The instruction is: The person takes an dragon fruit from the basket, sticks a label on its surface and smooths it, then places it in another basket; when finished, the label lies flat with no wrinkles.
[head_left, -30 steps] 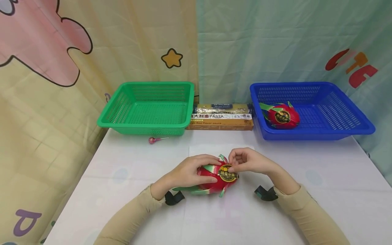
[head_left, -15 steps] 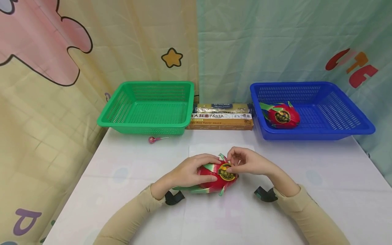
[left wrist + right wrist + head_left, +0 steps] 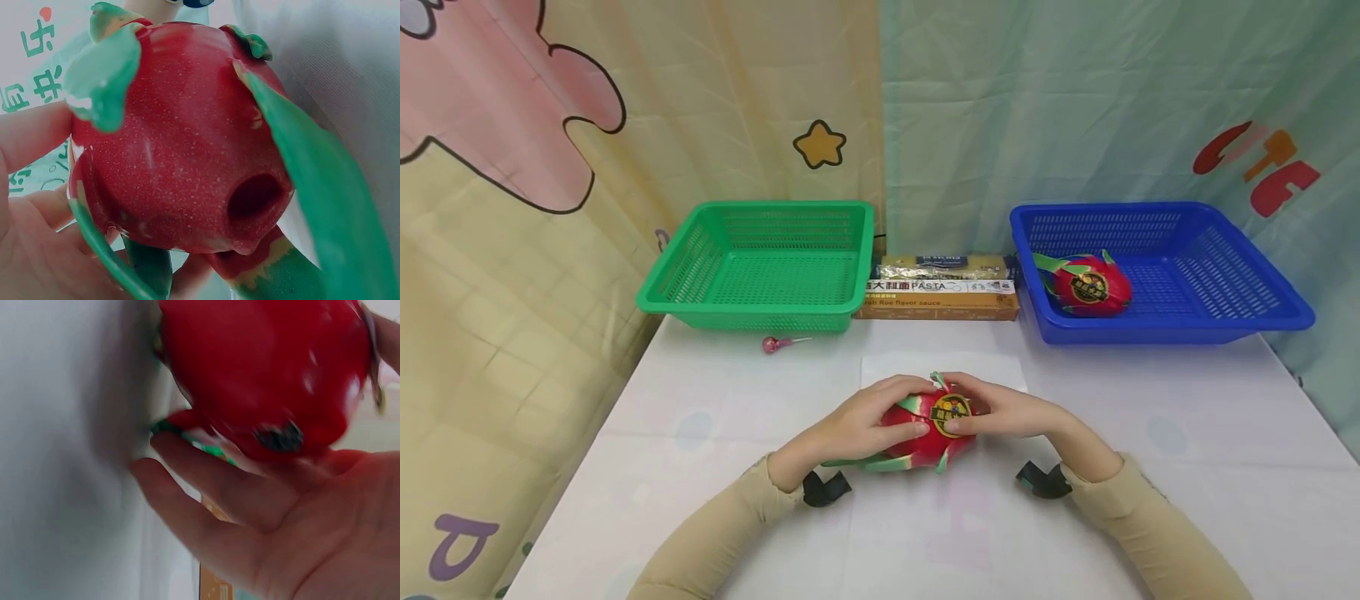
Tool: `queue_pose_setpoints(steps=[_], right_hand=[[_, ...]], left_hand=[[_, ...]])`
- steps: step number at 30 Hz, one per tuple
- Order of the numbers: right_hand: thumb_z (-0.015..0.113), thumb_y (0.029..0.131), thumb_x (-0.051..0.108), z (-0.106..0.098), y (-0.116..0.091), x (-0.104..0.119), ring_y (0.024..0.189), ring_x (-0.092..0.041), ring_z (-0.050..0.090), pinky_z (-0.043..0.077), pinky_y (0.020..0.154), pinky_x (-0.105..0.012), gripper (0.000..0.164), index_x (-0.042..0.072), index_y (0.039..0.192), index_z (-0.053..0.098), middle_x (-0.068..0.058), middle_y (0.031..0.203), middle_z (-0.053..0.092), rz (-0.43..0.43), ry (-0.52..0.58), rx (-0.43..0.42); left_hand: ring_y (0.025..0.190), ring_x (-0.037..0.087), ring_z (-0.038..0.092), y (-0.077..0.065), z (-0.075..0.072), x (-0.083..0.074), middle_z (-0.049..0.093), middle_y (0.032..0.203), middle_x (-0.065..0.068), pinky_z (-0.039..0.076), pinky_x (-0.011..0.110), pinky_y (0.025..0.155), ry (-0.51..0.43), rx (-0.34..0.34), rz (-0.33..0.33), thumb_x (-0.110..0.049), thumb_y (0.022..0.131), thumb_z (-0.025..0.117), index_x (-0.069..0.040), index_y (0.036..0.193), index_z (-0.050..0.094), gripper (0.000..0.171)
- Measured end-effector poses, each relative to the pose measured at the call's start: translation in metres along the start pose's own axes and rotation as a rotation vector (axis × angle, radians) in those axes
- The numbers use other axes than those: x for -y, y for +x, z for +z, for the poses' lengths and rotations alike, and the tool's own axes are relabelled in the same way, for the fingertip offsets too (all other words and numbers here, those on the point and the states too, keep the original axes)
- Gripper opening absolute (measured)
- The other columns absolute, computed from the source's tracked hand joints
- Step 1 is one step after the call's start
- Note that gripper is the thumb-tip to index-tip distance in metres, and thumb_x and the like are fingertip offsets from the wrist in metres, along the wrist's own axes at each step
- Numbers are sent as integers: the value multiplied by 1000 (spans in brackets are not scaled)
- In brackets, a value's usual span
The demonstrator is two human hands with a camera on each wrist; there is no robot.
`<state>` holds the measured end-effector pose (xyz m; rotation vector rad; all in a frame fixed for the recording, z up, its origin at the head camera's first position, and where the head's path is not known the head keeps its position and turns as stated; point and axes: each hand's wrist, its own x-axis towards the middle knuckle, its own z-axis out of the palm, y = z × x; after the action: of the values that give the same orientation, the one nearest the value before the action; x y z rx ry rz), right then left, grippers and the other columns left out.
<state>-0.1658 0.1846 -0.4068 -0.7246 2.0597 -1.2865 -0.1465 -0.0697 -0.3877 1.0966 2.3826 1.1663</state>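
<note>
A red dragon fruit (image 3: pixel 931 446) with green-tipped scales lies on the table between both hands. It bears a round black-and-gold sticker (image 3: pixel 951 414). My left hand (image 3: pixel 867 423) grips its left part, thumb on the near side and fingers over the far side. Around the right end curls my right hand (image 3: pixel 1018 412), its thumb at the sticker's edge. In the left wrist view, a dark round hollow shows in the end of the fruit (image 3: pixel 181 137). The right wrist view has the fruit's (image 3: pixel 262 369) other end, a dark spot on it, against the right palm.
A green basket (image 3: pixel 756 321) stands at the back left, with a lollipop (image 3: pixel 771 344) before it. In the blue basket (image 3: pixel 1165 335) at the back right lies a second dragon fruit (image 3: pixel 1092 286). Between the baskets are a pasta sauce box (image 3: pixel 936 308) and a clear pack (image 3: pixel 943 265).
My right hand has moved slightly left; its fingers, curled in at the fruit's right end before, now reach round that end. The left hand has kept its grip.
</note>
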Motion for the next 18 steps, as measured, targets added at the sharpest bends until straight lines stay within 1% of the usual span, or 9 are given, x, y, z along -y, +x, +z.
queue_pose_setpoints(steps=[3, 6, 9, 12, 13, 15, 18], right_hand=[[59, 92, 30, 6, 3, -1, 119, -26, 43, 38, 98, -43, 67, 13, 147, 25, -10, 134, 44, -8, 9, -6], [60, 90, 29, 11, 4, 1, 116, -26, 45, 40, 95, -43, 67, 11, 145, 28, -10, 130, 47, -27, 8, -45], [62, 88, 28, 13, 4, 3, 111, -26, 48, 44, 90, -41, 65, 8, 143, 32, -11, 127, 49, -46, -20, -76], [63, 88, 26, 12, 5, 2, 108, -25, 50, 46, 86, -37, 62, 4, 140, 38, -11, 125, 52, -65, -55, -89], [64, 88, 25, 11, 5, 1, 107, -25, 51, 47, 86, -37, 61, 3, 139, 39, -11, 125, 52, -75, -59, -86], [65, 88, 24, 9, 5, -1, 108, -25, 53, 47, 86, -37, 60, 1, 138, 41, -10, 124, 54, -88, -54, -67], [66, 88, 23, 4, 4, -2, 111, -26, 52, 46, 89, -39, 61, 1, 138, 40, -10, 126, 53, -96, -27, -23]], left_hand=[[116, 8, 42, 0, 1, 0, 46, 133, -7, 47, 29, 88, 10, -16, -19, -33, 92, 59, -22, 134, 46, 46], [117, 9, 40, 1, 7, 0, 45, 132, -5, 47, 31, 88, 68, -43, -20, -35, 90, 59, -19, 129, 46, 45], [114, 11, 41, 3, 16, 0, 46, 128, -3, 47, 29, 86, 148, -111, -8, -45, 88, 58, -17, 122, 47, 46], [108, 10, 45, 5, 24, 2, 50, 121, -5, 46, 27, 82, 190, -201, -8, -52, 85, 60, -17, 116, 48, 48], [107, 9, 46, 6, 25, 2, 51, 119, -5, 46, 27, 81, 190, -226, -8, -53, 84, 61, -17, 114, 49, 48], [105, 9, 46, 6, 26, 2, 52, 117, -6, 46, 26, 79, 187, -248, -4, -52, 83, 63, -18, 112, 50, 46], [104, 11, 44, 7, 27, 2, 52, 116, -5, 45, 26, 78, 210, -242, 19, -48, 82, 67, -17, 111, 50, 46]])
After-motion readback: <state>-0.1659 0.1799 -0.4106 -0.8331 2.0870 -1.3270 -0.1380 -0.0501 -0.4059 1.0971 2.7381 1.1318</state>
